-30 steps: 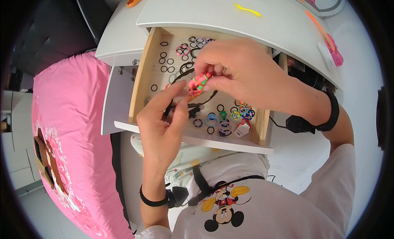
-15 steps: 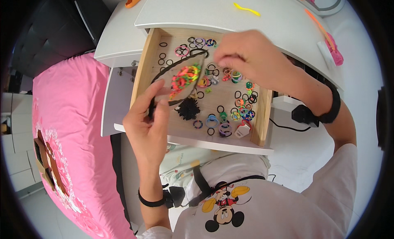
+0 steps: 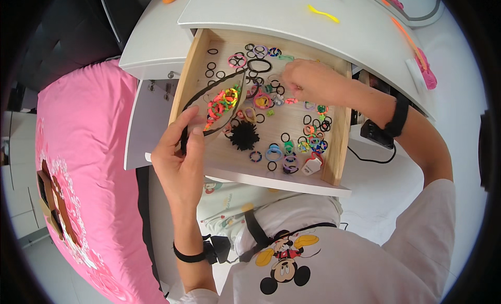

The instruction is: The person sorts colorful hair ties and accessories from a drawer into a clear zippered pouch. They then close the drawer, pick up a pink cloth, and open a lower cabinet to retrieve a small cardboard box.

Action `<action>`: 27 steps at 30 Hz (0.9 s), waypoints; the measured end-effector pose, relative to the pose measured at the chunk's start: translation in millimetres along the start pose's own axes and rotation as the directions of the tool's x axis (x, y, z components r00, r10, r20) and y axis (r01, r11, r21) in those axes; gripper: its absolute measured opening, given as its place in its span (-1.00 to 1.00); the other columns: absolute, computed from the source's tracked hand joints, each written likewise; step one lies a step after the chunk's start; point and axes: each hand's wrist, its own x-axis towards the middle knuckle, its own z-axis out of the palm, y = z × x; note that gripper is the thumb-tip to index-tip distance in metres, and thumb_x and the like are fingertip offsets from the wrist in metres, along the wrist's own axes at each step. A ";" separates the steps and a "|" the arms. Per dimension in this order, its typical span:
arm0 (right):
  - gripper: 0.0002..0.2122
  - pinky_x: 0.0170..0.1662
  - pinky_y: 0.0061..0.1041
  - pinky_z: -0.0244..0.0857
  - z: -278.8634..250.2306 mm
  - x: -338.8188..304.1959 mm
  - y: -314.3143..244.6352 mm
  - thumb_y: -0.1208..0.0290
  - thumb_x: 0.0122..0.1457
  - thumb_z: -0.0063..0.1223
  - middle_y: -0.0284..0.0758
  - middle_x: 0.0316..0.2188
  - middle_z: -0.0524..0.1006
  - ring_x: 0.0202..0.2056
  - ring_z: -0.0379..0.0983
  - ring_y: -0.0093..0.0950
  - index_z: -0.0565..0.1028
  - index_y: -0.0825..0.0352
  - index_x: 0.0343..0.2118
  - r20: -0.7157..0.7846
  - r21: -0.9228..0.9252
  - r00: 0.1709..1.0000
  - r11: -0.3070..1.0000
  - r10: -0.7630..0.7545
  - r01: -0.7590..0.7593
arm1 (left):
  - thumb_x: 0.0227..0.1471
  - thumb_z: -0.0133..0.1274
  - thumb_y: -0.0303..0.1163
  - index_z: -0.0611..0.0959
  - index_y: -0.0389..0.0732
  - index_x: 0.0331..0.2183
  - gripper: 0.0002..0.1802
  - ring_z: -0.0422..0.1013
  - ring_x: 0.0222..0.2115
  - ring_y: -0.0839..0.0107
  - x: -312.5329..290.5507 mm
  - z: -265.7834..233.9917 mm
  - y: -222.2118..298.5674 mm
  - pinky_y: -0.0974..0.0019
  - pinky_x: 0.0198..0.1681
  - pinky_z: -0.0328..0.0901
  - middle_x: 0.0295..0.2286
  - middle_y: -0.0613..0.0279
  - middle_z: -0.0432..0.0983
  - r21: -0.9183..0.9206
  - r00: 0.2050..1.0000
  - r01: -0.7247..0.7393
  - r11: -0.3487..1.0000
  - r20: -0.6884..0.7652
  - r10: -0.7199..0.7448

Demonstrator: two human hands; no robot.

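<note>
My left hand [image 3: 180, 155] is closed on the edge of a see-through pouch with black trim [image 3: 201, 97], held tilted with its mouth apart over the left of the drawer. Bright neon hair ties [image 3: 222, 106] lie bunched inside it. Over the far right of the drawer, my right hand [image 3: 308, 84] has its fingers curled together. What they hold, if anything, is hidden. Beneath both hands, the pulled-out wooden drawer [image 3: 342, 142] holds many loose black and coloured hair ties, among them a large black one [image 3: 259, 66]. A fluffy black scrunchie [image 3: 244, 136] sits below the pouch.
The white dresser top [image 3: 250, 9] bears a yellow stick-like item [image 3: 323, 14] and an orange-handled pink item [image 3: 425, 69]. A white tag [image 3: 312, 166] lies in the drawer's near right corner. Left stands a bed with a pink cover [image 3: 88, 147]. A black cable [image 3: 370, 160] hangs at right.
My left hand and the pouch have shifted a little left. My right hand has moved down and slightly right, away from the pouch's mouth. The camera view has shifted slightly.
</note>
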 end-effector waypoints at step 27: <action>-0.86 -0.41 -0.37 0.23 -71.8 1.2 -109.7 0.48 0.05 0.10 -0.24 -0.61 0.41 -0.53 0.34 -0.31 0.38 0.39 -0.50 -0.310 0.299 0.948 0.940 -0.069 0.166 | 0.06 0.01 -0.58 0.59 -0.35 -0.07 -0.65 0.29 -0.48 0.72 -14.9 23.6 45.0 0.64 -0.47 0.17 -0.31 0.29 0.57 0.012 0.995 0.003 1.000 0.102 -0.004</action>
